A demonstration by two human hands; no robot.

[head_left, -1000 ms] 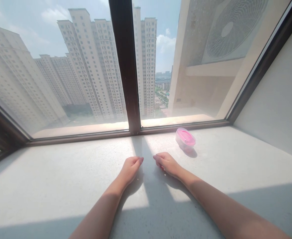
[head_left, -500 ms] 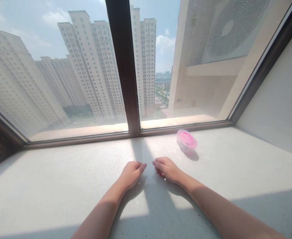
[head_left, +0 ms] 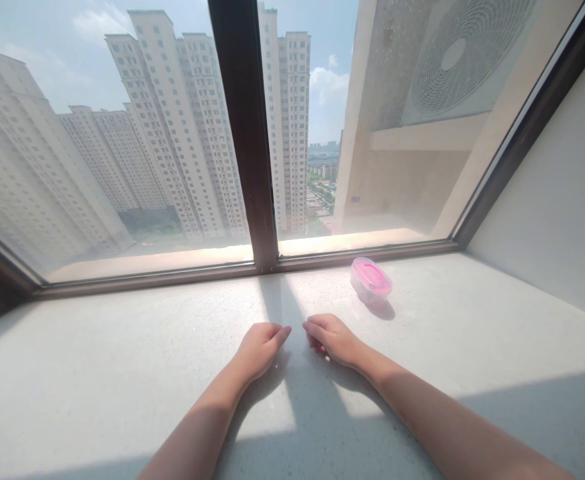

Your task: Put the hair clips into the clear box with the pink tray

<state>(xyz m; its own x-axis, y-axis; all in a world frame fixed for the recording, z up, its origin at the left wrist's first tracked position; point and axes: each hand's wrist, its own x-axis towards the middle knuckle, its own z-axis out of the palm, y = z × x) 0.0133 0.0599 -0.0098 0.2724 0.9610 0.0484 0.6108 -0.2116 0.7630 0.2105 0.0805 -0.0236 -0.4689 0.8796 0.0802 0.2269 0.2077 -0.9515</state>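
Note:
My left hand [head_left: 257, 348] rests knuckles-up on the pale stone window sill [head_left: 122, 360], its fingers curled together and pointing right, with nothing seen in them. My right hand [head_left: 333, 339] lies a finger's width away, fingers curled under and pointing left, also holding nothing visible. The fingertips of the two hands nearly meet in the shadow of the window's centre post. A small clear container with a pink lid [head_left: 371, 279] stands on the sill beyond my right hand, close to the window frame and apart from both hands.
A dark-framed window [head_left: 245, 133] runs along the back of the sill, with tower blocks and an outdoor fan unit [head_left: 447, 60] behind the glass. A white wall [head_left: 562, 200] closes the right side. Sun patches and shadows fall across the sill.
Both hands stay resting on the sill with fingers curled and have slid slightly toward me; the fingertips are a little closer together. The view has shifted slightly.

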